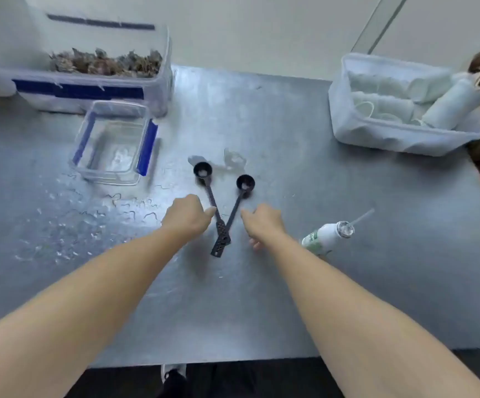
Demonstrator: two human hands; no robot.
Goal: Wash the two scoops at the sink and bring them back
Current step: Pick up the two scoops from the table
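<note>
two black scoops (223, 209) lain crossed at handles, mid-table | left hand (186, 215) and right hand (263, 222) loosely curled beside handles, nothing gripped | spray bottle (327, 236) just right | clear tub (114, 142) far left | bare steel table (376, 282) near edge

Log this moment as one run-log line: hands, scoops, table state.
left hand: empty, at scoops | right hand: empty, at scoops | two black scoops: handles crossed, flat on metal table | water: table's left side

2 bare forearms extended forward, left hand (186, 214) loosely curled, right hand (263, 222) likewise (neither gripping)
</note>
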